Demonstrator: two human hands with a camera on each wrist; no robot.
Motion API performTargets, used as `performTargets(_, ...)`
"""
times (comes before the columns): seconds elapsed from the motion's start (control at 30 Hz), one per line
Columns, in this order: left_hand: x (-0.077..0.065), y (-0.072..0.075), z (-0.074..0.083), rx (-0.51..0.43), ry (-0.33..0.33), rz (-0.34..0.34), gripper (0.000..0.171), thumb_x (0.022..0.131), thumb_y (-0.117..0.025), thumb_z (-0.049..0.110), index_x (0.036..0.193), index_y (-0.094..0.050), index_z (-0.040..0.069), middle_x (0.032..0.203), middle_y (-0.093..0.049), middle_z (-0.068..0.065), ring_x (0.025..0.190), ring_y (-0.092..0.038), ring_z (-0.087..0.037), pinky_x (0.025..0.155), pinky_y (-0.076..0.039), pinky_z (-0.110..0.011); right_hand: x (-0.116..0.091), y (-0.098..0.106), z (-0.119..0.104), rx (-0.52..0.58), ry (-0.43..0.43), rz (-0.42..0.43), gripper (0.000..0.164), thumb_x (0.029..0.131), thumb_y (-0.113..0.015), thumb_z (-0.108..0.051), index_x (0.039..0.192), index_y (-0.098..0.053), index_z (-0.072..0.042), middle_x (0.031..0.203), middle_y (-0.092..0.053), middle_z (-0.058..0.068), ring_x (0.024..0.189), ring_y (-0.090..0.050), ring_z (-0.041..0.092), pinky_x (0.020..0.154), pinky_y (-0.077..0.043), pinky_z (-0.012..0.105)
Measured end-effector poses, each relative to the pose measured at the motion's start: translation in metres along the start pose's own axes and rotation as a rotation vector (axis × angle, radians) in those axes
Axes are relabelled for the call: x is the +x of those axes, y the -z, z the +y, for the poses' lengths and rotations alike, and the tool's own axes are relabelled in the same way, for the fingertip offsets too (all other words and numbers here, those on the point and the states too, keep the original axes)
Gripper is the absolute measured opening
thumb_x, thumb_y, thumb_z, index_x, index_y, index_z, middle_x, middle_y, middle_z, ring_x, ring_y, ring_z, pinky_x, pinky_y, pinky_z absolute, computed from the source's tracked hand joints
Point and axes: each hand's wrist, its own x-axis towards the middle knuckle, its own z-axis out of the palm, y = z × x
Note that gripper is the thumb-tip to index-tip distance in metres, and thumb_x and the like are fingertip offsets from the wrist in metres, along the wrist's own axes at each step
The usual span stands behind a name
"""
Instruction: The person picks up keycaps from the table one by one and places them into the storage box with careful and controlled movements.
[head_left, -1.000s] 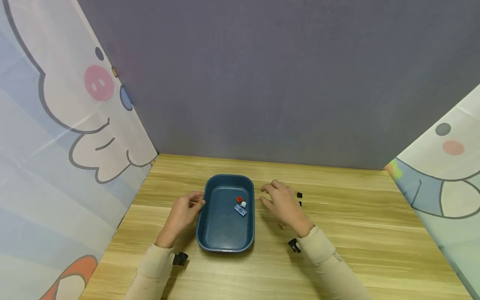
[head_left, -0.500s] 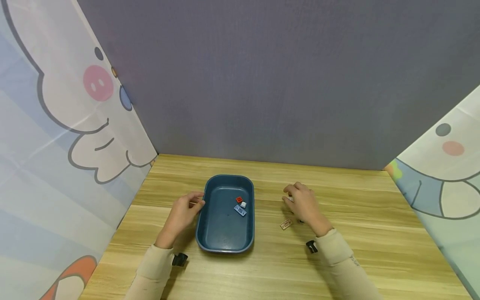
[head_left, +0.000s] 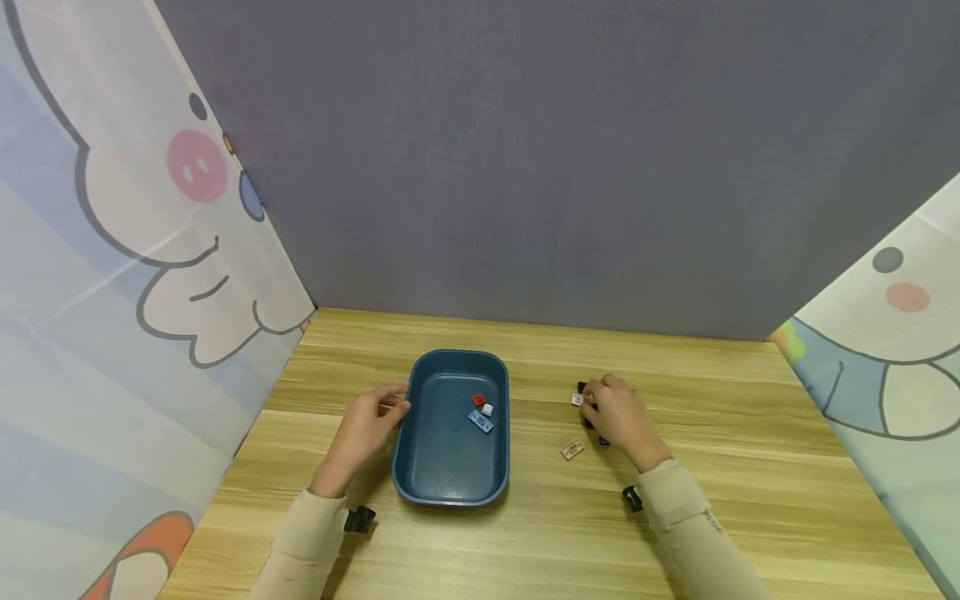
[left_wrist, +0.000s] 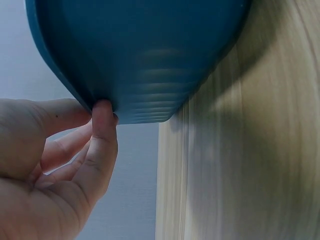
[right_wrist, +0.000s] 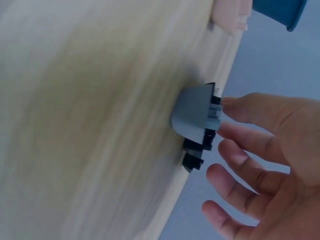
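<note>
My left hand (head_left: 369, 423) is at the left side of a dark blue plastic tray (head_left: 450, 467). In the left wrist view its thumb and index finger pinch the tray's rim. Inside the tray lie a red keycap (head_left: 478, 400), a white keycap (head_left: 487, 410) and a longer light-blue keycap (head_left: 481, 422). My right hand (head_left: 621, 417) is over several small keycaps on the table. The right wrist view has its thumb and index tips close to a grey keycap (right_wrist: 190, 112), the fingers loosely bent and spread; contact is unclear.
Around the right hand lie a white keycap (head_left: 577, 400), a black keycap (head_left: 582, 387) and another black keycap (head_left: 603, 442). A tan long keycap (head_left: 572, 449) is nearer the tray. A grey panel (head_left: 525, 167) stands behind the wooden table (head_left: 720, 417).
My right hand has moved right, from beside the tray to over the loose keycaps, uncovering the tan and white ones. The left hand and tray have stayed in place.
</note>
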Motion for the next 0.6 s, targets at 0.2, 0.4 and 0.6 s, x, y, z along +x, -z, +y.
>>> performTargets(0.2,-0.0002,-0.0004,-0.0011,-0.009,-0.002,-0.003,0.027,0.095,-0.070,0.010,0.121,-0.070,0.002,0.100,-0.071,-0.011,0.084,-0.070,-0.025,0.073,-0.058,-0.039,0.0006,-0.0067,0.0031,-0.025,-0.007,-0.028,0.018,0.089,-0.078,-0.015,0.102,-0.073,-0.004,0.091,-0.061,0.008,0.082,-0.060,0.028,0.072,-0.052,0.056)
performTargets(0.4,0.0006,-0.0004,-0.0009,-0.006,0.002,-0.003,0.027,0.095,-0.070,0.011,0.121,-0.070,0.003,0.101,-0.071,-0.011,0.085,-0.069,-0.025,0.076,-0.057,-0.041,0.0030,-0.0101,0.0045,-0.041,-0.009,-0.023,0.019,0.088,-0.079,-0.016,0.102,-0.073,-0.004,0.091,-0.061,0.009,0.080,-0.059,0.028,0.070,-0.052,0.057)
performTargets(0.6,0.0002,-0.0004,-0.0002,-0.009,0.008,-0.005,0.027,0.096,-0.070,0.010,0.122,-0.070,0.003,0.101,-0.071,-0.011,0.085,-0.069,-0.025,0.075,-0.057,-0.040,0.0050,-0.0104,0.0036,-0.046,-0.010,-0.043,0.021,0.088,-0.079,-0.016,0.103,-0.073,-0.004,0.090,-0.060,0.008,0.079,-0.059,0.028,0.071,-0.052,0.058)
